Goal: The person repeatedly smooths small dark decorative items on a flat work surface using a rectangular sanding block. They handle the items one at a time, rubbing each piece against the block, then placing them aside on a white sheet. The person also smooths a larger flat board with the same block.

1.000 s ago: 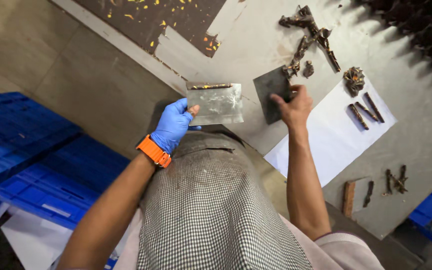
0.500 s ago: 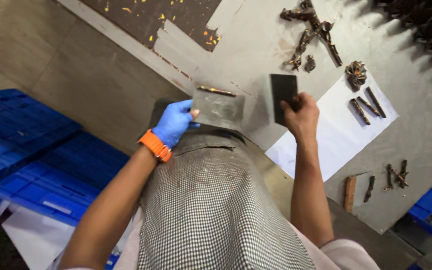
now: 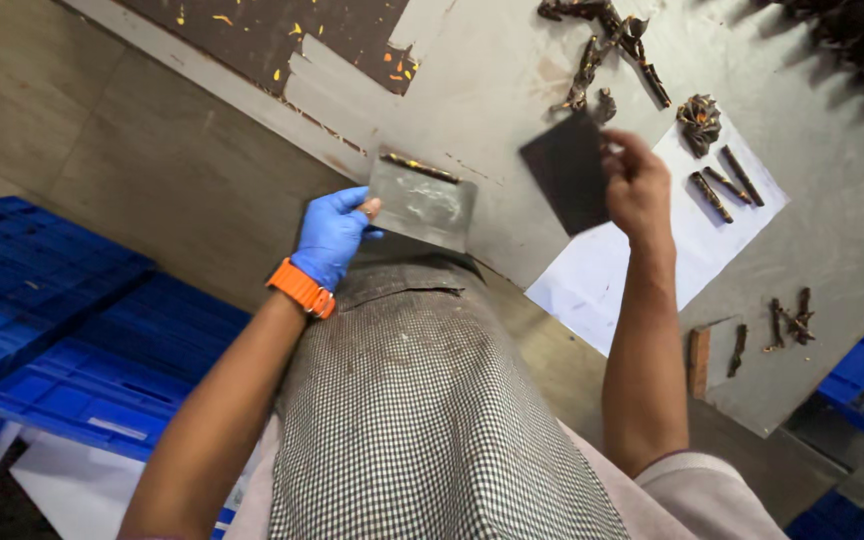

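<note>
At frame centre, the gloved left hand is pinching a metal scraper by its left edge, while the bare right hand is gripping a dark square plate just right of it, both above the surface.

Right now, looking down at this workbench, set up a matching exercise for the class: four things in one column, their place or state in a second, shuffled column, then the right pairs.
Things:
1. left hand
2. right hand
3. white paper sheet
4. blue crates

Place or state:
A. holds a dark square plate
B. on the floor, left of the bench
C. blue-gloved, holds a shiny metal sheet
D. lies flat on the bench under small dark sticks

Pairs: 1-C, 2-A, 3-D, 4-B
</note>
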Demonstrator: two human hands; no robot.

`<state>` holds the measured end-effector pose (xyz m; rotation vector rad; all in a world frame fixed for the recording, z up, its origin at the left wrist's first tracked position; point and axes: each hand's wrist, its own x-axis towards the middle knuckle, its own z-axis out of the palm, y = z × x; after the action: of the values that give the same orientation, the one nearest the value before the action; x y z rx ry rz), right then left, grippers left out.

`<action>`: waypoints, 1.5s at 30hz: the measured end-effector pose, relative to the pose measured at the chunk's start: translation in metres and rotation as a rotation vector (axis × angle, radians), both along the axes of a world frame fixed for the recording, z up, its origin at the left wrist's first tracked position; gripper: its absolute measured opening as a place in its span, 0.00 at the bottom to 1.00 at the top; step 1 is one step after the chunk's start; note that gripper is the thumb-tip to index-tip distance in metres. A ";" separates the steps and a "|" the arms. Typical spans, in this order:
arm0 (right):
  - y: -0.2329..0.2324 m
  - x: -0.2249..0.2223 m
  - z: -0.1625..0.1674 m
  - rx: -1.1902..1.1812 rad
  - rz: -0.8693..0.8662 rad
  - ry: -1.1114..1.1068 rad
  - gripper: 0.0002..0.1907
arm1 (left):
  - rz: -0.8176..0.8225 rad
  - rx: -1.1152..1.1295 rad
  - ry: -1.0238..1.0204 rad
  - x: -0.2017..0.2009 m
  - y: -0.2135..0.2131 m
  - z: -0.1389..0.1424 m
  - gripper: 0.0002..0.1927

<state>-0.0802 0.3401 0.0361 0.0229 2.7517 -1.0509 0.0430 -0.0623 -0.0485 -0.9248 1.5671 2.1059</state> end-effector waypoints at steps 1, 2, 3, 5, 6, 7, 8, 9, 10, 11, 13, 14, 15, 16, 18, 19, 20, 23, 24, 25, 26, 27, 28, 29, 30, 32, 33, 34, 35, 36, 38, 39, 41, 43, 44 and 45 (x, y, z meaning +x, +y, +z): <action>-0.002 -0.001 0.000 0.019 0.005 -0.095 0.18 | 0.010 -0.015 0.003 0.001 -0.005 0.003 0.20; -0.008 0.000 0.001 0.118 0.067 -0.072 0.23 | 0.020 -0.031 0.006 0.003 -0.012 0.007 0.20; -0.020 0.005 0.005 0.216 0.130 -0.049 0.29 | 0.048 -0.018 0.003 0.005 -0.019 0.011 0.20; -0.047 0.017 0.020 0.346 0.205 -0.162 0.38 | 0.104 0.007 -0.007 0.010 -0.034 0.019 0.20; -0.063 0.024 0.029 0.379 0.216 -0.299 0.43 | 0.140 -0.006 -0.012 0.012 -0.042 0.024 0.20; -0.078 0.030 0.036 0.409 0.287 -0.279 0.47 | 0.175 -0.017 -0.017 0.014 -0.049 0.028 0.19; -0.090 0.034 0.043 0.439 0.358 -0.259 0.52 | 0.211 -0.028 -0.020 0.015 -0.055 0.032 0.19; -0.099 0.037 0.047 0.468 0.428 -0.239 0.57 | 0.229 -0.032 -0.014 0.016 -0.061 0.036 0.18; -0.105 0.040 0.049 0.586 0.449 -0.183 0.56 | 0.245 -0.036 -0.010 0.018 -0.066 0.041 0.18; -0.107 0.040 0.048 0.703 0.469 -0.123 0.55 | 0.262 -0.041 -0.002 0.018 -0.071 0.044 0.17; -0.102 0.038 0.037 0.888 0.508 0.032 0.50 | 0.267 -0.044 0.052 0.018 -0.079 0.051 0.16; -0.097 0.036 0.030 0.956 0.524 0.120 0.46 | 0.267 -0.046 0.075 0.018 -0.082 0.055 0.15; -0.094 0.037 0.021 1.024 0.535 0.212 0.43 | 0.261 -0.053 0.087 0.017 -0.085 0.058 0.14; -0.095 0.041 0.011 0.848 0.474 0.206 0.35 | 0.254 -0.057 0.101 0.016 -0.088 0.061 0.14; -0.099 0.049 -0.003 0.501 0.354 0.197 0.19 | 0.258 -0.065 0.127 0.012 -0.093 0.068 0.14; -0.108 0.058 -0.010 0.504 0.411 0.276 0.18 | 0.268 -0.070 0.139 0.010 -0.095 0.071 0.14; -0.122 0.070 -0.017 0.506 0.467 0.354 0.18 | 0.277 -0.075 0.150 0.007 -0.097 0.075 0.14; -0.156 0.091 -0.030 0.594 0.594 0.603 0.22 | 0.292 -0.055 0.174 -0.001 -0.100 0.085 0.15; -0.158 0.083 -0.034 0.637 0.552 0.618 0.20 | 0.273 -0.068 0.157 -0.004 -0.099 0.086 0.17; -0.156 0.071 -0.038 0.680 0.511 0.634 0.19 | 0.257 -0.083 0.141 -0.008 -0.097 0.086 0.18; -0.144 0.050 -0.040 0.699 0.442 0.546 0.17 | 0.242 -0.100 0.122 -0.011 -0.094 0.085 0.19; -0.124 0.025 -0.040 0.716 0.373 0.451 0.16 | 0.209 -0.096 0.106 -0.012 -0.089 0.082 0.20; -0.107 -0.001 -0.041 0.744 0.279 0.457 0.12 | 0.171 -0.092 0.090 -0.015 -0.081 0.076 0.21; -0.092 -0.021 -0.040 0.616 0.198 0.485 0.10 | 0.132 -0.085 0.078 -0.019 -0.072 0.068 0.22; -0.078 -0.037 -0.037 0.558 0.197 0.492 0.12 | 0.104 -0.058 0.081 -0.023 -0.060 0.059 0.24; -0.063 -0.052 -0.028 0.484 0.196 0.459 0.17 | 0.055 0.014 0.071 -0.031 -0.028 0.038 0.25; -0.062 -0.053 -0.023 0.465 0.200 0.415 0.20 | 0.035 0.056 0.056 -0.034 -0.011 0.028 0.25; -0.066 -0.048 -0.017 0.443 0.207 0.371 0.22 | 0.015 0.088 0.046 -0.038 0.005 0.019 0.24; -0.074 -0.040 -0.014 0.456 0.216 0.408 0.21 | -0.002 0.120 0.036 -0.041 0.020 0.011 0.23; -0.086 -0.026 -0.013 0.468 0.227 0.445 0.20 | 0.013 0.153 -0.003 -0.044 0.034 0.004 0.21; -0.104 0.000 -0.013 0.486 0.242 0.500 0.20 | 0.050 0.206 -0.053 -0.047 0.052 -0.004 0.18; -0.111 0.014 -0.014 0.491 0.243 0.518 0.21 | 0.069 0.226 -0.063 -0.047 0.057 -0.005 0.17; -0.115 0.030 -0.019 0.522 0.215 0.512 0.21 | 0.083 0.227 -0.064 -0.043 0.056 -0.005 0.15; -0.111 0.040 -0.025 0.575 0.158 0.459 0.21 | 0.065 0.192 -0.052 -0.035 0.050 -0.006 0.14; -0.106 0.041 -0.028 0.609 0.164 0.459 0.20 | 0.062 0.167 -0.055 -0.031 0.047 -0.006 0.14; -0.101 0.040 -0.029 0.645 0.170 0.460 0.19 | 0.058 0.144 -0.058 -0.026 0.042 -0.005 0.15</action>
<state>-0.0407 0.2395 0.0067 -0.3946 3.2993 -0.0937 0.0168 -0.0200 -0.0538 -0.9828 1.3564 2.1788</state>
